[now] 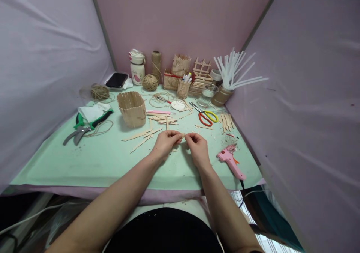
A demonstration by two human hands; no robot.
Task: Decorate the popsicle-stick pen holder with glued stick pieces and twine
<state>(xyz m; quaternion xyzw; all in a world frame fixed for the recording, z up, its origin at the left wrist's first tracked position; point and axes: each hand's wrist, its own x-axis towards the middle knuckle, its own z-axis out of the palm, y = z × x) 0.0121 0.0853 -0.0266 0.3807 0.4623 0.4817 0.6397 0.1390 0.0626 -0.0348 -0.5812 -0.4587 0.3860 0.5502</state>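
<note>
My left hand (165, 142) and my right hand (197, 146) meet over the middle of the green table (92, 163). Both are closed in a pinch on a small piece of wooden stick (182, 135) held between their fingertips. Loose wooden sticks (146, 134) lie on the table just left of and behind my hands. A small basket made of wooden sticks (131, 108) stands further back on the left.
A pink glue gun (230, 162) lies right of my hands. Red and yellow scissors (206, 115), green-handled cutters (86, 125), twine balls (150, 82), a bottle (137, 67), a phone (116, 80), a glass (206, 95) and a jar of white glue sticks (229, 76) line the back.
</note>
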